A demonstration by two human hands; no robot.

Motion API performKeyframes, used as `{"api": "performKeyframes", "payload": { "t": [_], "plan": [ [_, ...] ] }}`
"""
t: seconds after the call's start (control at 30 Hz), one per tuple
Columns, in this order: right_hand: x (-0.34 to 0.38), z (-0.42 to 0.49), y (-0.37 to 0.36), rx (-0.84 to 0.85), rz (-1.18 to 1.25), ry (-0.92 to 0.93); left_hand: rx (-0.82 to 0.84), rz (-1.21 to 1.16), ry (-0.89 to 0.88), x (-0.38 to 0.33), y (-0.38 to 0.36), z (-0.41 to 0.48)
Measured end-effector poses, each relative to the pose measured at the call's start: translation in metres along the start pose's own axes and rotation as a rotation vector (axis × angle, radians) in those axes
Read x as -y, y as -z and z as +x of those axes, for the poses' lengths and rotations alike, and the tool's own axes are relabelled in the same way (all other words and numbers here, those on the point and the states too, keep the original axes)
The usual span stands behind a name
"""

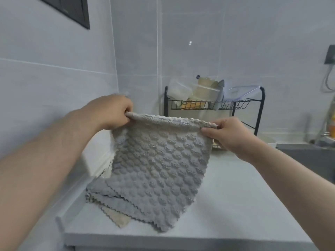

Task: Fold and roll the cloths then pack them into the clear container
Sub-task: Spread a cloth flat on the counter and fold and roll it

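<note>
Cloth (159, 160) hangs down with its top edge stretched left to right between my left grip (110, 113) and right grip (230, 134), each pinching a corner, its lower hem trailing on the desk (244, 196) nearer me.

The cloth (159, 160) hangs between the two grips above the table (235, 205), the left grip (112, 113) at its top left corner and the right grip (230, 134) at its top right. Its lower end lies on the pile (108, 198) of other cloths, which sits on the table's left side, near the left wall. Behind the cloth and to the right, a rack (259, 109) stands at the table's back against the far wall, with containers (199, 91) on its upper shelf. The sink (311, 160) lies right of the table, the tap (320, 134) behind it.
</note>
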State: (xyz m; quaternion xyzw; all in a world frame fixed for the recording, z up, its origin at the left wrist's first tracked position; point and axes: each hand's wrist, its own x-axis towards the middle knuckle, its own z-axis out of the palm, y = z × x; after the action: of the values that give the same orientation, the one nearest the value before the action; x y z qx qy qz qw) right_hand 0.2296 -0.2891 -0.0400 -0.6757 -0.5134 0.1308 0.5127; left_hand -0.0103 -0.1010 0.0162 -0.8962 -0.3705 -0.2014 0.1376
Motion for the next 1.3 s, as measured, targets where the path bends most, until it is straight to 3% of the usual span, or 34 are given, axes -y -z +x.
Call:
{"api": "performKeyframes", "payload": {
  "t": [0.23,0.37,0.63,0.73,0.87,1.13,1.23,1.3],
  "plan": [
    [-0.016,-0.002,0.082,-0.173,-0.164,-0.065,0.055,-0.206,-0.050,-0.060,0.002,0.032],
    [-0.046,0.016,0.098,-0.265,-0.058,-0.156,0.082,-0.218,-0.016,-0.101,-0.031,0.064],
    [-0.076,0.039,0.132,-0.434,0.049,-0.145,-0.121,-0.435,-0.044,-0.146,-0.051,0.092],
    [-0.087,0.025,0.141,-0.382,0.129,-0.160,-0.152,-0.464,-0.096,-0.151,-0.050,0.071],
    [-0.117,-0.015,0.139,-0.258,0.105,-0.250,-0.041,-0.371,-0.150,-0.157,-0.080,0.016],
    [-0.171,-0.100,0.105,-0.031,-0.354,-0.394,0.422,-0.330,-0.296,-0.176,-0.156,-0.085],
    [-0.176,-0.112,0.102,0.112,-0.574,-0.383,0.492,-0.331,-0.321,-0.170,-0.157,-0.092],
    [-0.174,-0.118,0.104,0.165,-0.592,-0.399,0.484,-0.410,-0.306,-0.168,-0.157,-0.094]
  ]
}}
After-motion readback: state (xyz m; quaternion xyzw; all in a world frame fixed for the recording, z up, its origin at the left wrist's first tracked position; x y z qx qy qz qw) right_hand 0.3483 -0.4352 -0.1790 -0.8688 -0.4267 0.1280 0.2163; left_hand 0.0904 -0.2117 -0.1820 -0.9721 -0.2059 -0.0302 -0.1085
